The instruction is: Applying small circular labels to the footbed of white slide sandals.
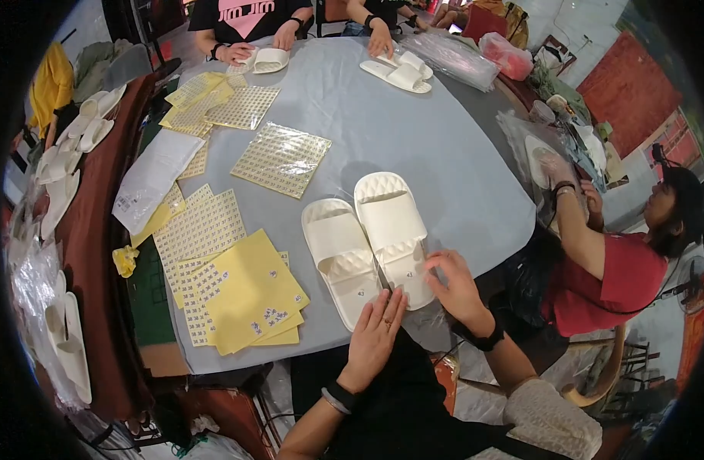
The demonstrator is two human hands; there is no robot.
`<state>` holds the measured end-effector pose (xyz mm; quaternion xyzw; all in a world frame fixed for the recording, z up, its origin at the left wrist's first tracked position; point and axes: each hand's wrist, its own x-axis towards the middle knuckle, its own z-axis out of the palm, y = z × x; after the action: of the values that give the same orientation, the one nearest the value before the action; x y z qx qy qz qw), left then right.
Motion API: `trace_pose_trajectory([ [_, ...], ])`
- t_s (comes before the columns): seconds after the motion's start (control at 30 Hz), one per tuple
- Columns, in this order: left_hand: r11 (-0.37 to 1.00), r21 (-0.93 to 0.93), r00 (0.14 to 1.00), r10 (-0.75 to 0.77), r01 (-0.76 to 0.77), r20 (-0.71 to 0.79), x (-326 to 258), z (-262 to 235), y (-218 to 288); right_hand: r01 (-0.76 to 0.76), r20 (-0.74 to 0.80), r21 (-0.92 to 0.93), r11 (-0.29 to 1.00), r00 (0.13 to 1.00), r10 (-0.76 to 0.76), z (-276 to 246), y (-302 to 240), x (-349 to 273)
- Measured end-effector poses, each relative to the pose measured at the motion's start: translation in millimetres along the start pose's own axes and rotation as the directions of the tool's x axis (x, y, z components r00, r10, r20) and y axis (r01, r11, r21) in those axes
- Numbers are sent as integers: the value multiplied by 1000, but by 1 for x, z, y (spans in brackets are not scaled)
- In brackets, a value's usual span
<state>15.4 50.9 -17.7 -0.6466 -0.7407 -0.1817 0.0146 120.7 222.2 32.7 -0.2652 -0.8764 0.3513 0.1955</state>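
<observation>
While a pair of cream-white moulded slide slippers (394,222) w/ broad smooth straps lies side by side, toes pointing away, at the near edge of a table draped in pale grey-blue sheeting (474,176), a worker's two bare hands sit at the heel end. L. hand (377,333), fingers nearly straight and close together, lies flat w/ tips at the inner heel edges, gripping nothing visible. R. hand (461,290), loosely curved w/ thumb and forefinger apart, is at the outer edge of the r.-hand slipper; can't tell if it touches. Each insole bears a small round pale sticker (360,293) near the heel. To the l.: plain yellow backing sheet (252,284) w/ a few loose stickers, atop overlapping gridded sticker sheets (202,222), plus a white plastic packet (156,176) and a crumpled yellow paper wad (125,261). Across the table, a co-worker's hands (285,36) are at another cream pair (270,60); nearby, a 2nd co-worker's hand (380,40) is at a third pair (405,75). At r., a person in a red short-sleeved top (612,284) sits beside clear plastic bagging (520,134).
</observation>
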Motion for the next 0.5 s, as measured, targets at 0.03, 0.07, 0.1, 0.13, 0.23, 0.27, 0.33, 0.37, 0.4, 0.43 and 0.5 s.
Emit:
trace_pose_trajectory([
  [0.03, 1000, -4, 1000, 2, -2, 2, 0, 0, 0, 10, -53, -85, 996, 998, -15, 1, -2, 1],
  [0.07, 1000, 2, 1000, 3, -3, -7, 0, -1, 0, 26, -112, -175, 984, 993, -46, 3, -4, 3],
  [0.1, 1000, 10, 1000, 1, -1, -15, 0, -1, 0, 16, -102, -168, 986, 994, -33, 4, -6, 6],
  [0.13, 1000, 9, 1000, -2, 2, -11, 0, -1, 0, -5, -63, -118, 993, 998, -3, 6, -8, 9],
  [0.23, 999, -33, 1000, -9, 8, -7, 0, 0, -1, -41, -23, -65, 997, 999, 40, 15, -10, 14],
  [0.27, 998, -58, 1000, -15, 14, -22, 0, 1, -1, -61, -26, -65, 996, 998, 60, 17, -9, 15],
  [0.33, 996, -88, 999, -23, 20, -40, 0, 2, 0, 31, -38, -134, 990, 999, -37, 22, -5, 15],
  [0.37, 997, -71, 999, -25, 22, -37, 0, 2, 0, 115, -60, -202, 973, 990, -129, 23, -3, 15],
  [0.4, 998, -55, 999, -24, 22, -36, 0, 2, 0, 114, -49, -205, 972, 991, -126, 26, 0, 14],
  [0.43, 998, -59, 999, -19, 17, -38, 1, 2, 0, 155, -59, -251, 955, 983, -175, 27, 2, 14],
  [0.5, 999, -44, 999, -17, 15, -45, 1, 2, 0, 196, -67, -296, 935, 972, -225, 27, 5, 12],
])
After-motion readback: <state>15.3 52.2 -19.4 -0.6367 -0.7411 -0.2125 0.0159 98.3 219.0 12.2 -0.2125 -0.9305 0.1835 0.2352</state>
